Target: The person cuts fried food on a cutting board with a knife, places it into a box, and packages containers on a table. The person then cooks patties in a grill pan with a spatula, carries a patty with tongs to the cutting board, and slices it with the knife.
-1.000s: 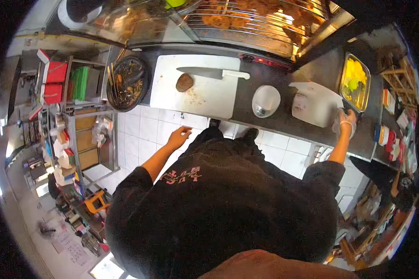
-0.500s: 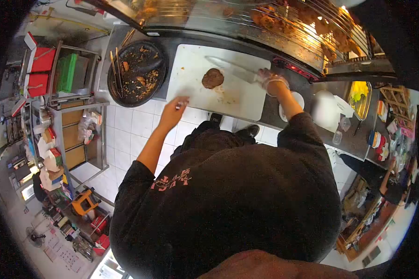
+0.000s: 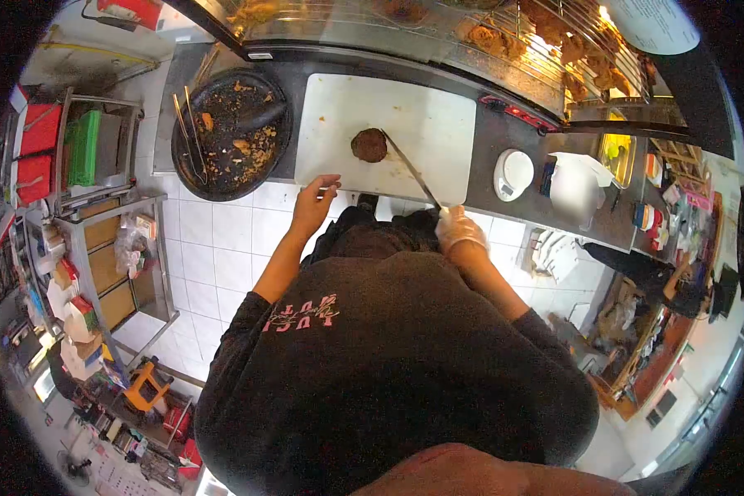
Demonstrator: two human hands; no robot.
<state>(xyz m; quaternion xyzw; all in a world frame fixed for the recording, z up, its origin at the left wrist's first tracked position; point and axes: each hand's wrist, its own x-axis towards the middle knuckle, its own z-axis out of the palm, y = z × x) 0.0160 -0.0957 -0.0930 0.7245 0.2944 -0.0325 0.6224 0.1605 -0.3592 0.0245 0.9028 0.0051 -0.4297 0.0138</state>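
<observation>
My right hand [image 3: 461, 233], in a clear glove, is closed around the handle of a long knife [image 3: 413, 169]. The blade points up and left across the white cutting board [image 3: 438, 107], its tip beside a round brown piece of meat [image 3: 369, 145]. My left hand [image 3: 316, 198] is bare and at the front left edge of the board, fingers loosely bent and apart. Nothing shows in it, and it is not touching the meat.
Left of the board sits a black round tray [image 3: 231, 182] with crumbs and metal tongs [image 3: 188, 136]. A white kitchen scale [image 3: 514, 174] stands to the right. Behind runs a lit glass case [image 3: 438, 41] with browned food on racks. A person [image 3: 678, 285] is at far right.
The knife has swung from lying across the back of the board to pointing up at the meat, as my right hand came down toward my body. My left hand has shifted slightly lower.
</observation>
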